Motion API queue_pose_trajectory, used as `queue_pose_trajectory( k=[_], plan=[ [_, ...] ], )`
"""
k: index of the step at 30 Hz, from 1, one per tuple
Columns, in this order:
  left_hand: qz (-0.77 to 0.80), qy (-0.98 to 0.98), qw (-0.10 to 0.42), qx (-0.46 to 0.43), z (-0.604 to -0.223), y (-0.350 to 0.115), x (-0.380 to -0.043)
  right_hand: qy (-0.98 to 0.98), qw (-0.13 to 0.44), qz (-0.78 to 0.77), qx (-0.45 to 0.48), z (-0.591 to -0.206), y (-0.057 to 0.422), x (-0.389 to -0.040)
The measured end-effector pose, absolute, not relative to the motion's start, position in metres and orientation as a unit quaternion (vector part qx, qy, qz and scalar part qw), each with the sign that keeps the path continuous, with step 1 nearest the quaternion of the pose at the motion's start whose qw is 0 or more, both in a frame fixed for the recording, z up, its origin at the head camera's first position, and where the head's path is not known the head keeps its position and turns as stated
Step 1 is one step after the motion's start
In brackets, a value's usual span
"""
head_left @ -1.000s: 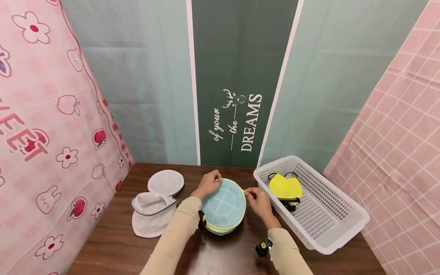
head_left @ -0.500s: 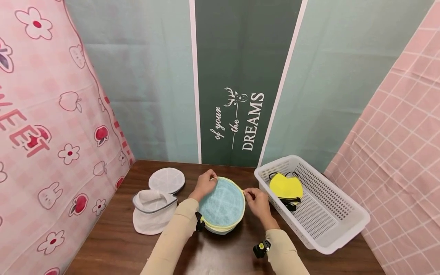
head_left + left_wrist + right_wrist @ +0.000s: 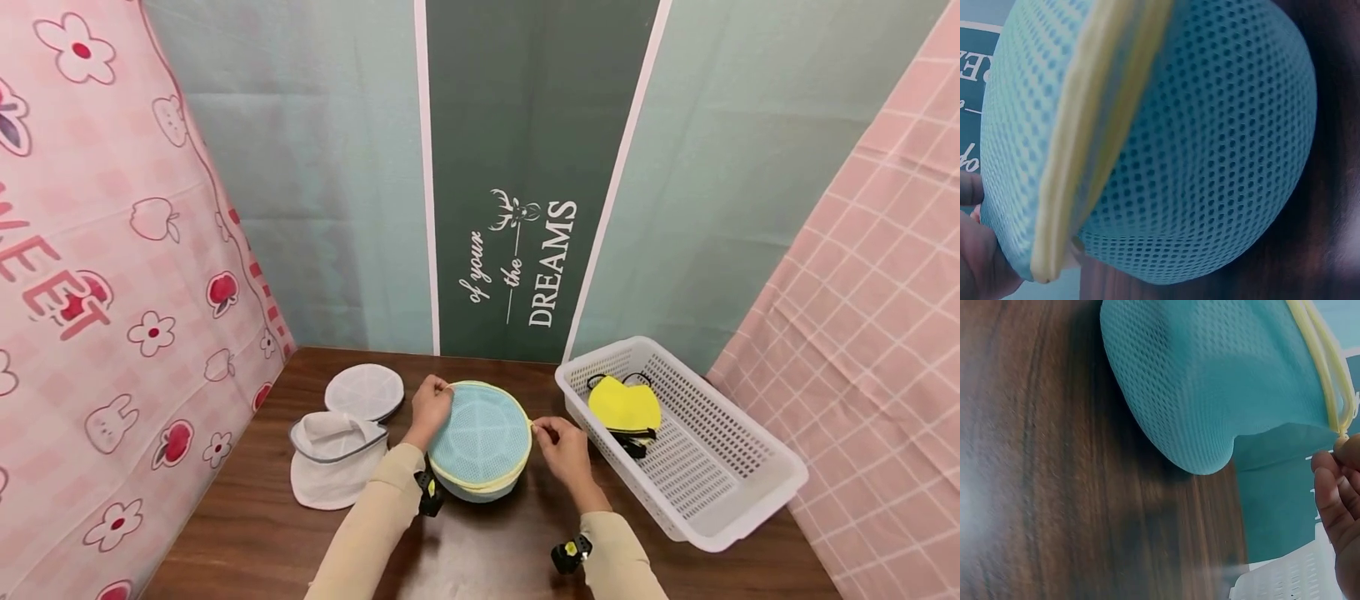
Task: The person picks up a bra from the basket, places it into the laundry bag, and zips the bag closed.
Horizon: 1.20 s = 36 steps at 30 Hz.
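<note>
left hand (image 3: 431, 410) shifts left, pinching the bag (image 3: 482, 435); right hand (image 3: 566, 454) still pinches its trim (image 3: 1074, 125), so both sides stay held.

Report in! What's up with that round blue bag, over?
Left hand gripping the blue mesh laundry bag; right hand pinching its yellow trim. Bag between both hands. White plastic basket beside right hand, seemingly not blocking.

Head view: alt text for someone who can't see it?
Left hand and right hand hold a round blue mesh bag at its yellow-trimmed edge over a wooden table. White fabric items lie left; a white basket holding a yellow item stands right.
</note>
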<state>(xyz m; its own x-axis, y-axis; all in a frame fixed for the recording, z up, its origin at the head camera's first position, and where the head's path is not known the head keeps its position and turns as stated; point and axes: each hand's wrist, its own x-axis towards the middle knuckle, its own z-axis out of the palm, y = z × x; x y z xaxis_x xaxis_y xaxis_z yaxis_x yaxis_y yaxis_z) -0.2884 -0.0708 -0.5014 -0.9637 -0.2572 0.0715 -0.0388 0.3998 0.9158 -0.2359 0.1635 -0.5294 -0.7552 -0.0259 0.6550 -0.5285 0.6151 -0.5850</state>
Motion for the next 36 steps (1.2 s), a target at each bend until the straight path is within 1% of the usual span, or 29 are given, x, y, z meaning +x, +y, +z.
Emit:
queue_pose_trajectory(
  k=[5, 8, 12, 15, 21, 30, 36],
  plan=[
    [-0.561, -0.811, 0.104, 0.133, -0.503, -0.069, -0.283, -0.833, 0.333, 0.413, 0.156, -0.533, 0.161, -0.227],
    [-0.572, -0.798, 0.12, 0.148, -0.502, -0.067, -0.281, -0.828, 0.346, 0.416, 0.148, -0.534, 0.16, -0.223],
    [-0.595, -0.77, 0.14, 0.182, -0.502, -0.067, -0.28, -0.824, 0.348, 0.423, 0.145, -0.536, 0.159, -0.22],
    [-0.608, -0.756, 0.14, 0.197, -0.502, -0.067, -0.279, -0.823, 0.348, 0.423, 0.15, -0.537, 0.159, -0.219],
    [-0.604, -0.762, 0.143, 0.186, -0.503, -0.068, -0.279, -0.82, 0.356, 0.42, 0.156, -0.537, 0.16, -0.219],
    [-0.559, -0.807, 0.126, 0.146, -0.5, -0.068, -0.271, -0.819, 0.356, 0.426, 0.144, -0.533, 0.17, -0.222],
    [-0.526, -0.831, 0.135, 0.122, -0.5, -0.069, -0.272, -0.813, 0.349, 0.44, 0.151, -0.531, 0.168, -0.223]
  ],
)
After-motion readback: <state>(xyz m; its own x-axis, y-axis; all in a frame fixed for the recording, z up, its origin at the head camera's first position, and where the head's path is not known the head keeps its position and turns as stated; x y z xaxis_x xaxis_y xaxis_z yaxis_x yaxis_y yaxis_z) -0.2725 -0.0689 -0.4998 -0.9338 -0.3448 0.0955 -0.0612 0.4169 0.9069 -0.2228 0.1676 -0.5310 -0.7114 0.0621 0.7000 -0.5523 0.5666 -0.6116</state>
